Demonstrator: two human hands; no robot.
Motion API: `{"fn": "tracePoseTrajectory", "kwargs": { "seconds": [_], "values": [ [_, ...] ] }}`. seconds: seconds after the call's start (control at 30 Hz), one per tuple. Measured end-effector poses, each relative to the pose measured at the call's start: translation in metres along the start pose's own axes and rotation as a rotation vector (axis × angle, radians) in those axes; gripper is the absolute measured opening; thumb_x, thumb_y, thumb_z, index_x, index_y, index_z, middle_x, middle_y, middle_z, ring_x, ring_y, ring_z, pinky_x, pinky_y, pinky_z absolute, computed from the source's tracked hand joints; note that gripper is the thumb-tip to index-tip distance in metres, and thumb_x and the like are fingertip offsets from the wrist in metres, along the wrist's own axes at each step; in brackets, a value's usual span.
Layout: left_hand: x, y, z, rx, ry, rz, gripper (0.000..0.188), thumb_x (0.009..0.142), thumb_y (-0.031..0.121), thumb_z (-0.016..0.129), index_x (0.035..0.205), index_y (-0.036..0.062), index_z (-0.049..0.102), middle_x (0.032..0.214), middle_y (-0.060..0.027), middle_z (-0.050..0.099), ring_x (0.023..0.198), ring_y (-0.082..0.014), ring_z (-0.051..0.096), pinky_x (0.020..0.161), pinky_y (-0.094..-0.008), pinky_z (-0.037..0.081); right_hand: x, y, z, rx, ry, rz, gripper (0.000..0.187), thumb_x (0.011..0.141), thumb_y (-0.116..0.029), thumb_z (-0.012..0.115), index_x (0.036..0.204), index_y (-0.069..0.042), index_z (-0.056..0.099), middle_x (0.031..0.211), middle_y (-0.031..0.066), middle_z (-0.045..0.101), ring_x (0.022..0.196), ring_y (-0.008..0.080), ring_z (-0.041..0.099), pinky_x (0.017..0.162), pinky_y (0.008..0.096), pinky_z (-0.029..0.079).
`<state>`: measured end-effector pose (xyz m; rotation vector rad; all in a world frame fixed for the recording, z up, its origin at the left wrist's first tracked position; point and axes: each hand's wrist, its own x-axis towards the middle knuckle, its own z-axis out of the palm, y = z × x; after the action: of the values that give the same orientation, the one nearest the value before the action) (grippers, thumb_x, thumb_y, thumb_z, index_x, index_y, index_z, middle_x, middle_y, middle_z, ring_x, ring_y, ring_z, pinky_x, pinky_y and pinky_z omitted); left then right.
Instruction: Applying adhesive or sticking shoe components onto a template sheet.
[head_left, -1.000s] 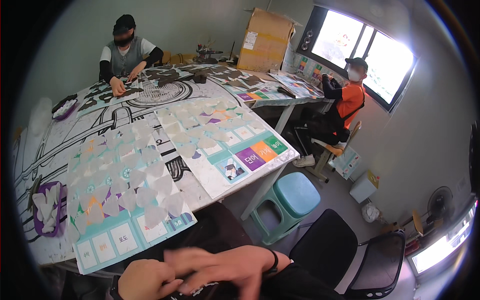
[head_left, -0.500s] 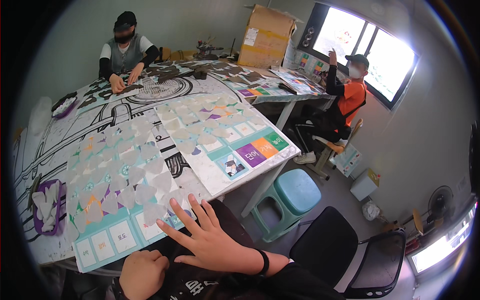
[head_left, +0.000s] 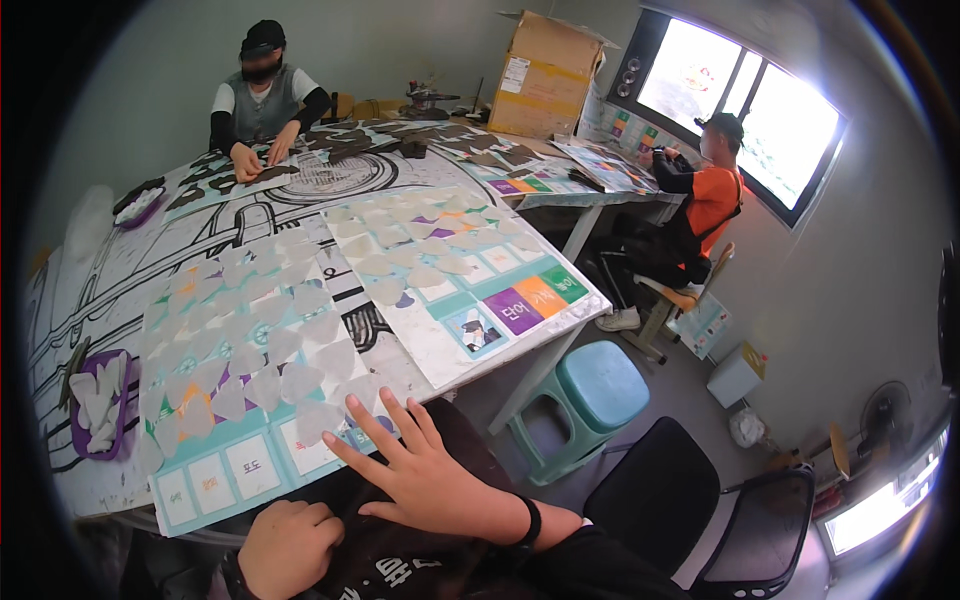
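Fingers of the right hand [head_left: 425, 475] were spread wide, holding nothing, over the near right corner of a turquoise-and-white printed sheet [head_left: 215, 450] on the table [head_left: 110, 270], hiding a bit of it (couldn't tell if they actually touched it). The left hand [head_left: 290, 548] was curled into a loose fist just off the table's near edge, no telling if anything was inside. Overlapping pale pieces [head_left: 300, 382] covered most of that sheet, so good luck seeing the print. A second sheet [head_left: 427, 362] lay just to its right with more of the same. Over on the left sat a purple tray [head_left: 80, 440] of whitish pieces [head_left: 97, 400]. A turquoise stool [head_left: 603, 385] and a black chair [head_left: 655, 490] kinda crowded the right side. Across the table, a co-worker in a grey vest [head_left: 268, 105] handled dark pieces [head_left: 350, 147]; another in orange [head_left: 708, 205] sat by the window [head_left: 690, 75], and a cardboard box [head_left: 545, 80] stood at the far end.
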<state>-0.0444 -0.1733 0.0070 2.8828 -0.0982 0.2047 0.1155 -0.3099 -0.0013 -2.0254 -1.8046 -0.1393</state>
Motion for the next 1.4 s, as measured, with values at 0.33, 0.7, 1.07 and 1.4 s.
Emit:
{"fn": "tracePoseTrajectory", "kwargs": {
  "seconds": [0.33,0.7,1.07,1.4],
  "values": [
    [-0.038,-0.045,-0.003,-0.057,0.367,-0.176,0.023,0.061,0.010,0.073,0.075,0.0082,0.055,0.081,-0.0052,0.057,0.075,-0.0256,0.055,0.066,-0.0343,0.043,0.002,0.041,0.016,-0.041,0.047,0.089,0.060,0.072,-0.032,0.068,0.124,-0.009,0.048,0.129,0.0149,0.043,0.123,0.0370,0.034,0.101,0.0514,0.025],
    [-0.105,-0.080,0.003,0.202,0.450,-0.549,0.059,0.053,0.016,0.078,0.108,0.0061,0.056,0.114,-0.0123,0.051,0.107,-0.0325,0.046,0.091,-0.0431,0.036,0.011,0.061,0.027,0.143,0.167,-0.032,0.072,0.069,-0.037,0.072,0.126,-0.003,0.042,0.127,0.0193,0.044,0.120,0.0357,0.038,0.099,0.0451,0.030],
    [-0.096,-0.094,0.016,0.001,0.546,-0.506,0.047,0.061,0.013,0.064,0.105,0.0005,0.055,0.113,-0.0153,0.047,0.109,-0.0337,0.043,0.093,-0.0392,0.035,0.036,0.045,0.061,-0.143,-0.015,-0.028,0.063,0.089,-0.052,0.037,0.135,-0.009,0.032,0.139,0.0156,0.033,0.127,0.0332,0.032,0.104,0.0474,0.023],
    [-0.102,-0.098,0.017,0.132,0.654,-0.448,0.045,0.055,0.016,0.074,0.096,0.0064,0.059,0.102,-0.0112,0.053,0.099,-0.0328,0.048,0.086,-0.0422,0.038,0.027,0.046,0.064,-0.056,0.038,-0.166,0.052,0.085,-0.036,0.051,0.120,0.002,0.048,0.126,0.0149,0.048,0.119,0.0280,0.043,0.101,0.0445,0.030]
  ]
}}
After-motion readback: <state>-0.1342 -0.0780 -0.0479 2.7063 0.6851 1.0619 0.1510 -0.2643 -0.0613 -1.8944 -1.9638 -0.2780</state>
